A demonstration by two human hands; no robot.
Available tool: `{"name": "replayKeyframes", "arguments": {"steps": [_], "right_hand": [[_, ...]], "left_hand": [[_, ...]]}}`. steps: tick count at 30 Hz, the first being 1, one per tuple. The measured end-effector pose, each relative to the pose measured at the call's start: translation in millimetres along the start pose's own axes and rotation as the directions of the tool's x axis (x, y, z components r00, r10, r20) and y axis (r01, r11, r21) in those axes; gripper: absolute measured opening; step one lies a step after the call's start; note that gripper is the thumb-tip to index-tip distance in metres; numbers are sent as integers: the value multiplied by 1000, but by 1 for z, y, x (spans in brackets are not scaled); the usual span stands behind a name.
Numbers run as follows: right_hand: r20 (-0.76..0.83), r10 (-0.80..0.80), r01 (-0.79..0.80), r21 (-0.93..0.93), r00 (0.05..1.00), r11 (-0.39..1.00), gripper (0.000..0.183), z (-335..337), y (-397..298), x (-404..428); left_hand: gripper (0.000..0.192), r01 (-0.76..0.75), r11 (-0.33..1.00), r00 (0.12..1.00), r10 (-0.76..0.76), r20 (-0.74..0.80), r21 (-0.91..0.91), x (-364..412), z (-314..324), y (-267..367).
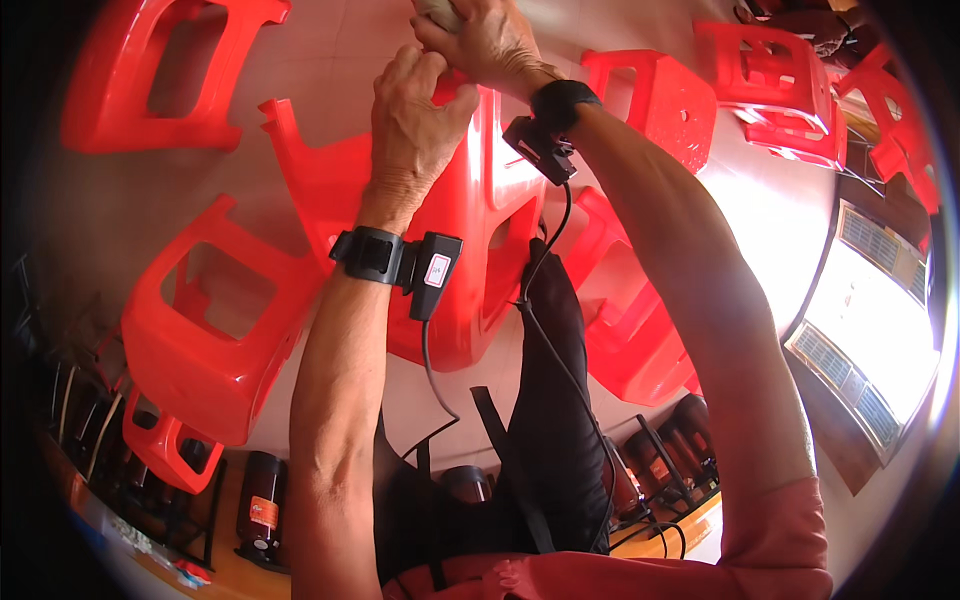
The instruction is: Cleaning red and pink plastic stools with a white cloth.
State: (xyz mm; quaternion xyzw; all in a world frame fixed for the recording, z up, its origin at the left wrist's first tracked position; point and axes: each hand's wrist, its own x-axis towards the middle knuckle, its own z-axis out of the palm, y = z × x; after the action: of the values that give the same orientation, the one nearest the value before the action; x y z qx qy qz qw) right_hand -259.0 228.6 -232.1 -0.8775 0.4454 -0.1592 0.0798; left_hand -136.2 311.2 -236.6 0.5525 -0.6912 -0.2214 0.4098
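A red plastic stool point(442, 330) lies tipped before me, its seat towards my body and its legs pointing away. My left hand point(420, 116) is closed at the far end of one of its legs, with red plastic showing by the thumb. Just beyond and to the right, my right hand point(480, 37) grips a pale greenish-grey thing point(440, 13), perhaps a cloth, cut by the top edge of the view. That hand is against the same part of the stool; the exact contact is hidden. Both wrists wear black straps with cabled devices.
More red stools lie tipped around: one upper left point(97, 112), one lower left point(202, 375), one lower right point(637, 367), one upper right point(675, 112). Dark bottles point(262, 495) in black racks stand behind me. Cables hang from both wrists; a bright panel point(862, 322) is at right.
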Motion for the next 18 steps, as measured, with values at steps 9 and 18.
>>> {"name": "replayKeyframes", "arguments": {"steps": [9,18], "right_hand": [[92,415,-424,254,905,869,37,0,3,1],[61,295,-293,410,954,864,30,-16,40,-43]], "left_hand": [[11,38,998,999,-40,-27,-59,-2,8,9],[36,-80,996,982,87,165,-49,-29,2,22]]}}
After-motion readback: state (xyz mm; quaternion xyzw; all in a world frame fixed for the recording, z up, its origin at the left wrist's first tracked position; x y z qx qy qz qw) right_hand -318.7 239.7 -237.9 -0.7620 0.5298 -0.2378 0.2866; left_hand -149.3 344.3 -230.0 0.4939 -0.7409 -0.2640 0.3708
